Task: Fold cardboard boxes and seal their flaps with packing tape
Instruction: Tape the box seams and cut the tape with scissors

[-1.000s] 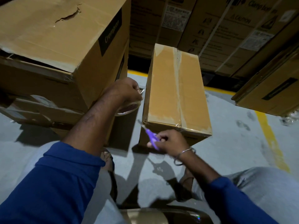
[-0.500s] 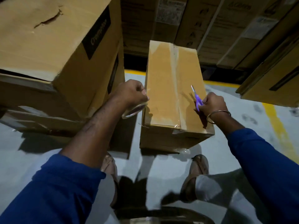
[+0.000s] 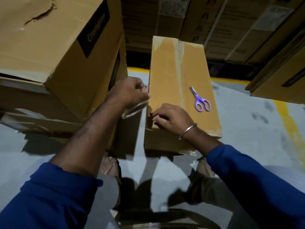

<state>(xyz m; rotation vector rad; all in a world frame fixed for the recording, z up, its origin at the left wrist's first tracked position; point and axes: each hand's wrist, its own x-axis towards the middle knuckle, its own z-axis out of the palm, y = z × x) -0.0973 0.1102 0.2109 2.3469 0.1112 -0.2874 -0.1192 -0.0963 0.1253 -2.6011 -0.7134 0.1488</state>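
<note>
A long brown cardboard box (image 3: 168,76) stands on the floor in front of me, its top flaps closed with clear tape along the middle seam. My left hand (image 3: 130,95) grips a roll of clear packing tape (image 3: 134,110) at the box's left edge. My right hand (image 3: 170,117) rests on the box's near left corner with curled fingers pinching the tape end against the cardboard. Purple-handled scissors (image 3: 200,101) lie loose on the box top, to the right of the seam.
A big Crompton carton (image 3: 54,47) sits on flattened cardboard at the left, close to my left arm. Stacked cartons (image 3: 214,22) line the back and more stand at the right (image 3: 280,76). Yellow floor line (image 3: 287,123) runs along the grey floor. My sandalled feet are below.
My right hand put the scissors down on the box top and moved left to the near left corner. My left hand with the tape roll stayed at the box's left edge.
</note>
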